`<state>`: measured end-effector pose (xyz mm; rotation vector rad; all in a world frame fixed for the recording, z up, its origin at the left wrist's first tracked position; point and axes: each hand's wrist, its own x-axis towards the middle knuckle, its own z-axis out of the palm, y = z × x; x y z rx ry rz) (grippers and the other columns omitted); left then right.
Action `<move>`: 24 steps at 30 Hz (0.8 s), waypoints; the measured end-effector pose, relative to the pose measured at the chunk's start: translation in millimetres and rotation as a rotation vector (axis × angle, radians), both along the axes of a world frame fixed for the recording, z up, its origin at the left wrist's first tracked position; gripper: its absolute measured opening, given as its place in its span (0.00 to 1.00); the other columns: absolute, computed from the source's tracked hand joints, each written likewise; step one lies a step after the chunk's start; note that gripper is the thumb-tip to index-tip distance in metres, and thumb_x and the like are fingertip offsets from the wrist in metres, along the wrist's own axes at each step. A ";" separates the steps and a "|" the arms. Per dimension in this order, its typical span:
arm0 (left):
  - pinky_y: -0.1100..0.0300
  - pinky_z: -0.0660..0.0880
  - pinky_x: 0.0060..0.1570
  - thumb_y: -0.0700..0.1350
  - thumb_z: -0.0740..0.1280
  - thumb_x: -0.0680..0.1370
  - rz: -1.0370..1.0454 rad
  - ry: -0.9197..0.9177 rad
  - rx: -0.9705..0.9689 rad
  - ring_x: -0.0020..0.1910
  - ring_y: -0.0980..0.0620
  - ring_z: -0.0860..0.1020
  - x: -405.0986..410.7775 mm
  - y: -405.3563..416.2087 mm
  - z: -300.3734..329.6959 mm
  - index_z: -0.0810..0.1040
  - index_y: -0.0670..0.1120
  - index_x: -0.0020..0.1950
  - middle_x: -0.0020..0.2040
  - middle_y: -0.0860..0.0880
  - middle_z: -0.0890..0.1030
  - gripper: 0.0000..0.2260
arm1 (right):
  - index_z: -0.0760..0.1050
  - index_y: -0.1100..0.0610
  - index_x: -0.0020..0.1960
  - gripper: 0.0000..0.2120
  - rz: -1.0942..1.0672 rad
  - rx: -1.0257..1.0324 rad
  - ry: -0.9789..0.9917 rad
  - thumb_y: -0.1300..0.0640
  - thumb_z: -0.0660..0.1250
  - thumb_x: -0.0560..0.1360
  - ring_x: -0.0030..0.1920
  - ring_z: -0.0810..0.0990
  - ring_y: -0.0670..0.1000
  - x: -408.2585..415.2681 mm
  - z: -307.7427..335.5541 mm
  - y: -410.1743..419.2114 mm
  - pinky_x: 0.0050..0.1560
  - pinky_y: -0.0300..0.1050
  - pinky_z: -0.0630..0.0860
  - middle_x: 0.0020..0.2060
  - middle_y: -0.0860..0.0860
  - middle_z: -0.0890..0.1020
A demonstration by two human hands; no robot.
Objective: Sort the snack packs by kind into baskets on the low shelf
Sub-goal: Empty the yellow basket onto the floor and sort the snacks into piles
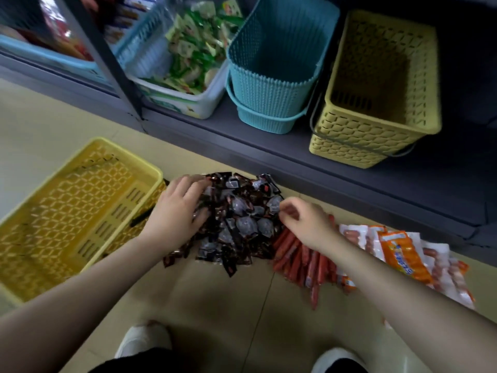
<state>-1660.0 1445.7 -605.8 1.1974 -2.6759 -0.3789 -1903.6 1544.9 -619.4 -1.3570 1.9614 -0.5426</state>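
both arms reached forward and down. left hand [180, 208] lay with spread, relaxed fingers on the left edge of the heap of dark glossy snack packs [239, 222] on the tiled floor [215, 305]. right hand [304, 220] had curled fingers pinching at the heap's right edge. white plastic basket [193, 103] on the low grey shelf [269, 146] held green packs; teal woven basket [271, 84] and pale yellow lattice basket [376, 125] beside it showed no packs.

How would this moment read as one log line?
left hand: on heap of dark foil snack packs | right hand: pinching heap's edge | teal woven plastic basket: empty
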 end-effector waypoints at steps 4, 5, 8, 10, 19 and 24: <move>0.45 0.66 0.63 0.52 0.71 0.72 0.387 -0.281 0.145 0.67 0.38 0.66 66.4 0.7 -2.5 0.64 0.40 0.71 0.67 0.40 0.69 0.32 | 0.76 0.54 0.52 0.06 0.179 -0.031 -0.134 0.58 0.64 0.76 0.49 0.79 0.49 73.1 23.8 -55.5 0.54 0.44 0.74 0.46 0.48 0.80; 0.47 0.67 0.62 0.55 0.68 0.73 0.424 -0.366 0.199 0.66 0.40 0.68 79.9 2.6 -5.2 0.62 0.43 0.71 0.67 0.42 0.70 0.32 | 0.75 0.54 0.52 0.05 0.189 -0.036 -0.157 0.58 0.64 0.76 0.50 0.78 0.49 87.1 27.8 -66.4 0.55 0.45 0.74 0.46 0.48 0.80; 0.54 0.76 0.40 0.50 0.61 0.79 0.446 -0.380 0.281 0.46 0.46 0.79 104.0 4.7 -15.2 0.63 0.47 0.68 0.49 0.46 0.79 0.20 | 0.76 0.57 0.54 0.07 0.190 -0.026 -0.172 0.59 0.64 0.76 0.51 0.78 0.49 119.2 35.7 -91.1 0.57 0.44 0.73 0.48 0.49 0.79; 0.61 0.67 0.23 0.44 0.57 0.80 0.451 -0.291 0.236 0.30 0.51 0.74 107.7 0.5 -18.4 0.66 0.47 0.66 0.36 0.50 0.76 0.14 | 0.76 0.57 0.55 0.08 0.186 0.004 -0.136 0.59 0.63 0.77 0.53 0.77 0.49 131.4 37.0 -100.0 0.58 0.44 0.73 0.50 0.50 0.79; 0.67 0.58 0.19 0.31 0.76 0.56 0.067 -0.239 -0.154 0.22 0.47 0.76 146.1 5.8 27.0 0.76 0.50 0.53 0.32 0.50 0.81 0.30 | 0.66 0.56 0.67 0.21 0.086 -0.062 -0.094 0.54 0.64 0.77 0.55 0.75 0.49 125.8 61.4 -110.9 0.57 0.44 0.70 0.58 0.50 0.74; 0.64 0.68 0.19 0.27 0.72 0.52 -0.231 -0.071 -0.350 0.31 0.48 0.81 126.5 -2.0 56.0 0.70 0.49 0.53 0.42 0.49 0.85 0.34 | 0.53 0.59 0.75 0.30 0.052 -0.429 0.249 0.57 0.61 0.76 0.74 0.57 0.54 98.5 96.1 -105.8 0.73 0.51 0.55 0.74 0.56 0.58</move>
